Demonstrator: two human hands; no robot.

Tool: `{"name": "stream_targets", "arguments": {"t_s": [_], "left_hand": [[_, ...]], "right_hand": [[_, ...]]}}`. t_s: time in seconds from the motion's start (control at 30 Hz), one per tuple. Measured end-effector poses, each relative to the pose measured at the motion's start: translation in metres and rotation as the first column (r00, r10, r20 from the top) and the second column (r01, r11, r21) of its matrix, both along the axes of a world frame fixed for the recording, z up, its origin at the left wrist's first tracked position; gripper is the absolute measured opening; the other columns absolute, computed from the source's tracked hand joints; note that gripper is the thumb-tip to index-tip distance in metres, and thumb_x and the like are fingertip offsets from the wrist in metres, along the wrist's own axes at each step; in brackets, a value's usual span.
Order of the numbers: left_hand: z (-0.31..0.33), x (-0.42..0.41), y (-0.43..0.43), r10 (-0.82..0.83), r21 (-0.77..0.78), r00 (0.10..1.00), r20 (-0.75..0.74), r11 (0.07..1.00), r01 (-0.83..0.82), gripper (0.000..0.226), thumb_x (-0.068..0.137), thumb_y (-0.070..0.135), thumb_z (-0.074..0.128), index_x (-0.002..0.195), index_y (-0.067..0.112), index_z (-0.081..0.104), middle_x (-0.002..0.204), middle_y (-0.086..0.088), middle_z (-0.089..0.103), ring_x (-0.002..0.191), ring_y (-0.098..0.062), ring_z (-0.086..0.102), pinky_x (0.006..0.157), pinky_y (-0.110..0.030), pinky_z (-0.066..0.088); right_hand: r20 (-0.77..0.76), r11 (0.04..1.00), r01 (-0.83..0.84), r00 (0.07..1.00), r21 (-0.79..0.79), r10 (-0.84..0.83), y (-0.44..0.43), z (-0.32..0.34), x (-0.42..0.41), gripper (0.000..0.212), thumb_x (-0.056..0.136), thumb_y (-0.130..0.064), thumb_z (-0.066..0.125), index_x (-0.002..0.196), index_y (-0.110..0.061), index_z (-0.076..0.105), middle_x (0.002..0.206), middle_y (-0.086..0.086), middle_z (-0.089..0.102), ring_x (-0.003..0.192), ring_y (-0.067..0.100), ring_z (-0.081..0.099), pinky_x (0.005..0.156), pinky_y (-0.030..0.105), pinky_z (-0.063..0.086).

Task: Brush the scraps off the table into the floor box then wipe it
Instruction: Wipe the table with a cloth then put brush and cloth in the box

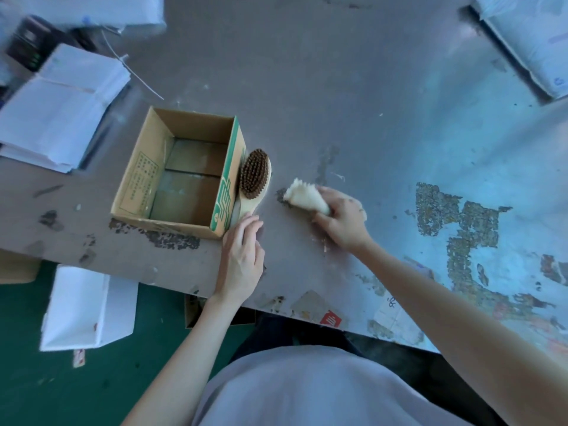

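A wooden brush with brown bristles facing up leans against the right wall of an open cardboard box that stands on the worn grey table. My left hand lies flat on the table just below the brush's handle end, fingers together, touching or nearly touching it. My right hand is closed around a bunched cream cloth, pressed on the table to the right of the brush. A few small pale scraps lie past the cloth.
Stacks of white paper sit at the table's left, more white bundles at the far right. A white box and a brown carton stand on the green floor below the table's near edge. The right tabletop is peeling.
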State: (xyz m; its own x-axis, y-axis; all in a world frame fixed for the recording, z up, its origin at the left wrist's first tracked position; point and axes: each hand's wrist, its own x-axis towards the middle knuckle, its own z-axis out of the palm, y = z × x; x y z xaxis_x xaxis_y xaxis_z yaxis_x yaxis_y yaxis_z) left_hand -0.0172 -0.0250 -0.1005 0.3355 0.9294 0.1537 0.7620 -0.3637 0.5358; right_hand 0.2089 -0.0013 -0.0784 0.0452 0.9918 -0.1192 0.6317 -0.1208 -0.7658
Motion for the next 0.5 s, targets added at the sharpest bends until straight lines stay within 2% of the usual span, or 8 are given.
{"name": "stream_targets", "arguments": {"t_s": [0.1,0.17,0.23,0.33,0.4,0.47,0.5], "left_hand": [[-0.001,-0.003,-0.008,0.048,0.008,0.999,0.017,0.999,-0.048,0.037,0.085,-0.011,0.048,0.120,0.000,0.056,0.129,-0.016,0.050,0.128,-0.029,0.043,0.106,-0.045,0.036],[-0.003,-0.001,-0.014,0.080,0.008,0.997,-0.016,0.997,-0.079,0.039,0.085,-0.011,0.049,0.121,0.000,0.056,0.132,-0.017,0.047,0.130,-0.030,0.041,0.107,-0.046,0.036],[-0.004,0.002,-0.017,0.128,-0.004,0.991,-0.029,0.992,-0.128,0.037,0.088,-0.008,0.049,0.123,0.000,0.053,0.135,-0.016,0.045,0.128,-0.030,0.043,0.104,-0.045,0.039],[-0.004,0.003,-0.016,0.184,-0.026,0.982,-0.031,0.982,-0.185,0.036,0.091,-0.002,0.048,0.127,0.001,0.048,0.137,-0.016,0.042,0.123,-0.032,0.048,0.099,-0.043,0.046],[-0.002,0.004,-0.014,0.203,-0.046,0.977,-0.065,0.977,-0.206,0.039,0.090,-0.004,0.051,0.128,0.002,0.046,0.138,-0.017,0.041,0.124,-0.034,0.047,0.098,-0.044,0.046],[0.005,0.008,-0.011,0.209,-0.049,0.970,-0.127,0.975,-0.216,0.046,0.084,-0.008,0.056,0.127,0.002,0.047,0.136,-0.019,0.044,0.120,-0.035,0.048,0.096,-0.045,0.047],[0.009,0.010,-0.010,0.209,-0.053,0.966,-0.152,0.974,-0.219,0.049,0.079,-0.010,0.058,0.126,0.002,0.048,0.133,-0.019,0.046,0.117,-0.036,0.050,0.094,-0.045,0.048]], "right_hand": [[-0.021,0.985,-0.170,0.985,0.000,0.170,-0.029,-0.005,-0.003,0.045,0.068,-0.017,0.056,0.110,-0.006,0.070,0.126,0.009,0.064,0.117,0.019,0.057,0.100,0.009,0.030],[-0.018,0.971,-0.239,0.971,-0.011,0.239,-0.038,-0.006,-0.003,0.045,0.069,-0.019,0.055,0.110,-0.006,0.070,0.126,0.008,0.064,0.117,0.017,0.057,0.101,0.005,0.028],[-0.026,0.974,-0.226,0.974,-0.017,0.226,-0.033,-0.003,-0.001,0.041,0.070,-0.015,0.058,0.109,-0.006,0.070,0.124,0.008,0.065,0.113,0.017,0.060,0.094,0.000,0.028],[-0.033,0.999,-0.013,0.999,0.031,0.014,-0.015,0.002,0.009,0.043,0.070,-0.018,0.058,0.111,-0.009,0.070,0.108,0.004,0.071,0.098,0.011,0.060,0.079,0.005,0.034],[-0.018,0.981,0.192,0.981,0.042,-0.191,-0.001,0.006,0.019,0.042,0.071,-0.023,0.054,0.109,-0.014,0.070,0.083,-0.006,0.068,0.084,0.004,0.056,0.069,0.012,0.036],[-0.033,0.929,0.370,0.929,0.026,-0.369,0.016,0.006,0.028,0.023,0.072,-0.025,0.051,0.086,-0.021,0.069,0.056,-0.016,0.052,0.063,-0.002,0.046,0.054,0.017,0.033],[-0.036,0.902,0.431,0.902,0.008,-0.431,0.025,0.006,0.031,0.011,0.072,-0.026,0.050,0.072,-0.024,0.061,0.049,-0.012,0.044,0.059,0.002,0.042,0.052,0.022,0.030]]}}
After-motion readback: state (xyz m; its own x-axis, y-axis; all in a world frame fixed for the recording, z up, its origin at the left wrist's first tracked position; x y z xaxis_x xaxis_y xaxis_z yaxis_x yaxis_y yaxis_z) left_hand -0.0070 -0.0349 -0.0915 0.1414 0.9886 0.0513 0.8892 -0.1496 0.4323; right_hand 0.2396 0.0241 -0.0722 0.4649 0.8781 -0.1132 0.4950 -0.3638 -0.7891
